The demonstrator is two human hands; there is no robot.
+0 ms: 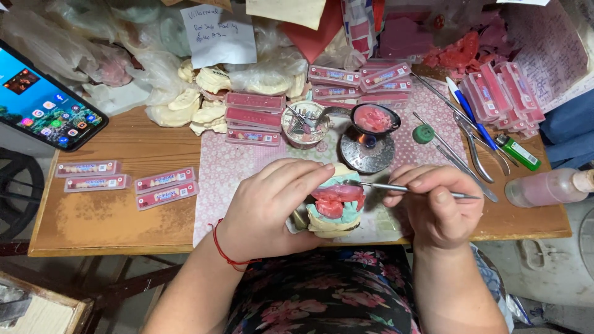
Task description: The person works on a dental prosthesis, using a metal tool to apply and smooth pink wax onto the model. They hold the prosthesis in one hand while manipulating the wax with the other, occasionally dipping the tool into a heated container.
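My left hand point(272, 204) grips a plaster dental model point(334, 216) with red wax on top, held just above the near edge of the wooden table point(111, 216). My right hand point(436, 207) holds a thin metal carving tool point(396, 187) like a pen; its tip touches the red wax. A red string bracelet is on my left wrist. Behind the model stands a small metal burner point(369, 151) carrying a cup of melted red wax point(374, 119).
Pink trays of artificial teeth point(127, 182) lie at left, more stacked behind point(253, 117) and at right point(501, 99). A phone point(43, 99) leans at far left. Plaster casts point(198, 105), metal instruments and pliers point(476, 154), a green lighter point(518, 153), a plastic bottle point(544, 187).
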